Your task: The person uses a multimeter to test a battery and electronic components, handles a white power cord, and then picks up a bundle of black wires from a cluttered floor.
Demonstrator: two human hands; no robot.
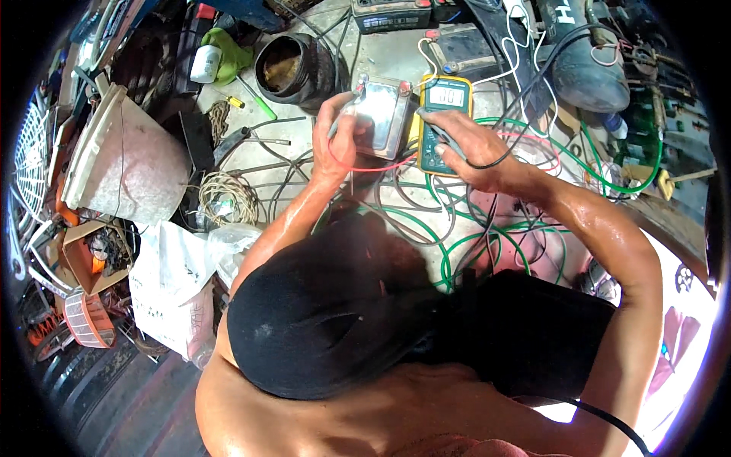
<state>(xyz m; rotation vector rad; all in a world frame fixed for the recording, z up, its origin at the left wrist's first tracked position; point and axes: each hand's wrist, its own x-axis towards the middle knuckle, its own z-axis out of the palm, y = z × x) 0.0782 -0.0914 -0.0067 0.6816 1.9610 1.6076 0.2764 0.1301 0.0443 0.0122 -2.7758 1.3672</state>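
Note:
A small box-shaped battery (383, 114) with a shiny, glare-lit top sits on the floor. My left hand (335, 137) is closed around a test probe with a red lead (381, 167), its tip toward the battery's upper left terminal. My right hand (476, 148) grips a grey test probe (449, 141) with a black lead, its tip toward the battery's right side. Whether either tip touches a terminal, I cannot tell. Partly under my right hand lies a yellow-and-green multimeter (446, 91) with its display lit.
Other batteries (392, 14) stand at the back. Green hose (457, 251) and cables tangle across the floor. A dark round pot (289, 68), a green-handled screwdriver (265, 107), a coil of cord (228, 196) and a white bucket (133, 160) are left; a grey cylinder (586, 68) lies right.

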